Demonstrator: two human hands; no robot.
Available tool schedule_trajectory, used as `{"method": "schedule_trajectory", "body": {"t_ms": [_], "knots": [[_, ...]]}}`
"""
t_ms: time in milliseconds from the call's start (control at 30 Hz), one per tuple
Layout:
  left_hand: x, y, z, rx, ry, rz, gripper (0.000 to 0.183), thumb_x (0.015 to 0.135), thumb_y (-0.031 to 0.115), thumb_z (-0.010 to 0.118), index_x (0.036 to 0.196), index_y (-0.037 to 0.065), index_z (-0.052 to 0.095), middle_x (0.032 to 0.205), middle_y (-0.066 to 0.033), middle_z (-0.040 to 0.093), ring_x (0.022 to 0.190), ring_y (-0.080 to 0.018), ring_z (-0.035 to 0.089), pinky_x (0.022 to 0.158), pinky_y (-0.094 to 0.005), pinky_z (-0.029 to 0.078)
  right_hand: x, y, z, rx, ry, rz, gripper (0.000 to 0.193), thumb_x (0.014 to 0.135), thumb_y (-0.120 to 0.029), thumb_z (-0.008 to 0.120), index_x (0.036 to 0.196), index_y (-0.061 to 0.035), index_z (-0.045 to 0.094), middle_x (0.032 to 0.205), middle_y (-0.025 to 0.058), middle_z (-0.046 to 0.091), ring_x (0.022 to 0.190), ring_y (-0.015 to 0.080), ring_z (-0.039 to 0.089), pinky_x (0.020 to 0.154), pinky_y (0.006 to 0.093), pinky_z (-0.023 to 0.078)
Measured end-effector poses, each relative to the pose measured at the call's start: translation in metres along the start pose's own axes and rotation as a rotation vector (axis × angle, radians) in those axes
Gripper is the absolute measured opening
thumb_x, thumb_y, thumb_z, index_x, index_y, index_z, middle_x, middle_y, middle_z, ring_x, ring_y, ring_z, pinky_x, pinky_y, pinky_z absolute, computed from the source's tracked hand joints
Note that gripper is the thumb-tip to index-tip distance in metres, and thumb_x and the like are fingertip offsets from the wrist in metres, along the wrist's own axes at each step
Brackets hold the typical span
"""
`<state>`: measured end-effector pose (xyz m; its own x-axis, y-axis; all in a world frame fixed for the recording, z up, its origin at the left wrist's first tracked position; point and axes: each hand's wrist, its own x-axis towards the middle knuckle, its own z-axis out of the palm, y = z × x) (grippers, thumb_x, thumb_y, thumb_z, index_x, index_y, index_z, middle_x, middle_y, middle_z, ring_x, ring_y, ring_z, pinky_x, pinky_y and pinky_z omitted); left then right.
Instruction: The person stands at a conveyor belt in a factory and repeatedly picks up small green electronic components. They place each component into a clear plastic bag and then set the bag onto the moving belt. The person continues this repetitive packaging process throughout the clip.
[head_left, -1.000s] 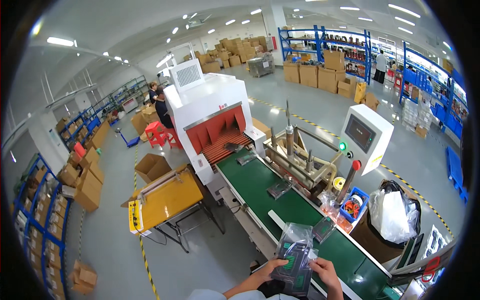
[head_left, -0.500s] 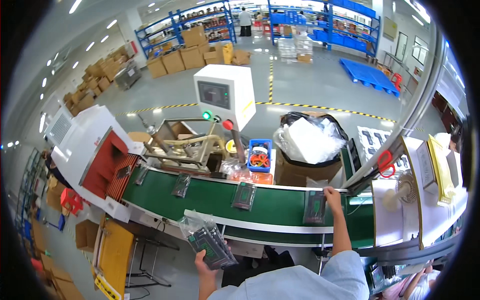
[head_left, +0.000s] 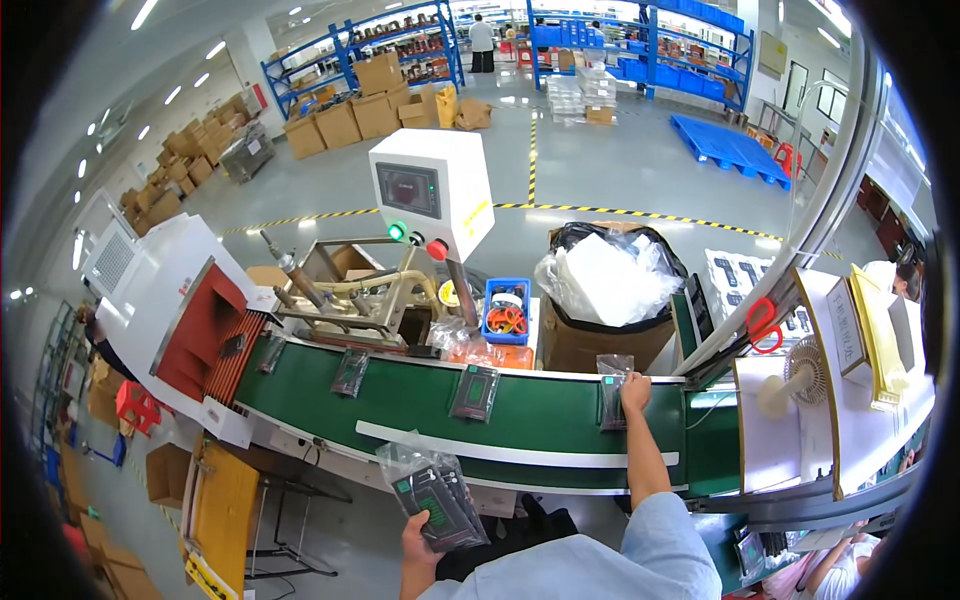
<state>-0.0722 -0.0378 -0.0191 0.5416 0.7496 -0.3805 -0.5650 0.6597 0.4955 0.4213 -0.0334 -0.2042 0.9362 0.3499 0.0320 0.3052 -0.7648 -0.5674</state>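
My left hand [head_left: 418,540] is closed around a stack of flat black packages [head_left: 440,503] in clear plastic bags, held in front of the belt's near edge. Green marks show on the top package. My right hand [head_left: 634,390] reaches over the green conveyor belt [head_left: 540,400], fingers closed at the right edge of a bagged black package [head_left: 612,402] on the belt. To its left, spaced along the belt, lie another bagged package [head_left: 474,392], a further one [head_left: 349,373] and one more [head_left: 271,354] close to the machine's opening.
At the belt's left end stands a white machine [head_left: 170,290] with a red opening. Behind the belt are a white control box [head_left: 430,190], a blue bin [head_left: 507,310] and a carton with a black liner [head_left: 610,345]. On the right are a metal post [head_left: 790,260] and a small fan [head_left: 795,385].
My right hand and the package under it have shifted slightly away from me on the belt. The stack in my left hand has come a little lower and nearer. The view has swung slightly.
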Motion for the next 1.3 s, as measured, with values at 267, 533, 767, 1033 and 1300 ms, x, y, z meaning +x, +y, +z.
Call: {"method": "schedule_trajectory", "body": {"t_ms": [267, 533, 767, 1033, 1300], "knots": [[0.000, -0.004, -0.010, 0.068, -0.014, -0.106, 0.039, 0.079, 0.013, 0.051, 0.115, -0.002, 0.045, 0.104, -0.0170, 0.057, 0.094, -0.0283, 0.058, 0.085, -0.0427, 0.046, -0.126, -0.106, -0.073, 0.708, -0.838, -0.203, 0.030, 0.086, -0.025, 0.050, 0.104, -0.0019, 0.057, 0.094, 0.0098, 0.057, 0.084, 0.0200, 0.055, 0.072, 0.0312, 0.045], [-0.002, -0.005, 0.010, 0.317, -0.142, -0.273, 0.046, 0.081, 0.013, 0.055, 0.121, -0.001, 0.040, 0.111, -0.0135, 0.054, 0.100, -0.0224, 0.055, 0.087, -0.0356, 0.044, -0.240, -0.174, -0.124, 0.943, -1.422, -0.247, 0.019, 0.085, -0.014, 0.053, 0.088, 0.0028, 0.061, 0.081, 0.0045, 0.059, 0.075, 0.0117, 0.053, 0.070, 0.0250, 0.042], [-0.014, -0.001, 0.005, 0.387, -0.060, -0.320, 0.050, 0.080, 0.013, 0.056, 0.125, 0.001, 0.037, 0.114, -0.0123, 0.051, 0.102, -0.0232, 0.053, 0.086, -0.0378, 0.045, -0.229, -0.189, -0.123, 1.194, -1.314, -0.156, 0.011, 0.081, -0.006, 0.056, 0.085, 0.0036, 0.060, 0.076, 0.0042, 0.056, 0.068, 0.0110, 0.050, 0.065, 0.0231, 0.040], [-0.010, -0.006, 0.001, 0.324, -0.079, -0.213, 0.050, 0.082, 0.012, 0.055, 0.126, 0.002, 0.034, 0.115, -0.0109, 0.050, 0.103, -0.0203, 0.052, 0.087, -0.0346, 0.043, -0.239, -0.183, -0.135, 0.896, -1.449, -0.209, 0.024, 0.084, -0.012, 0.056, 0.101, 0.0045, 0.058, 0.085, 0.0081, 0.060, 0.078, 0.0132, 0.055, 0.070, 0.0261, 0.046], [-0.003, -0.008, 0.014, 0.317, -0.125, -0.160, 0.054, 0.082, 0.012, 0.054, 0.129, 0.003, 0.028, 0.118, -0.0111, 0.047, 0.104, -0.0201, 0.051, 0.087, -0.0332, 0.043, -0.240, -0.173, -0.127, 0.877, -1.474, -0.210, 0.024, 0.082, -0.015, 0.059, 0.096, 0.0039, 0.061, 0.084, 0.0027, 0.061, 0.076, 0.0094, 0.054, 0.071, 0.0231, 0.043]]}}
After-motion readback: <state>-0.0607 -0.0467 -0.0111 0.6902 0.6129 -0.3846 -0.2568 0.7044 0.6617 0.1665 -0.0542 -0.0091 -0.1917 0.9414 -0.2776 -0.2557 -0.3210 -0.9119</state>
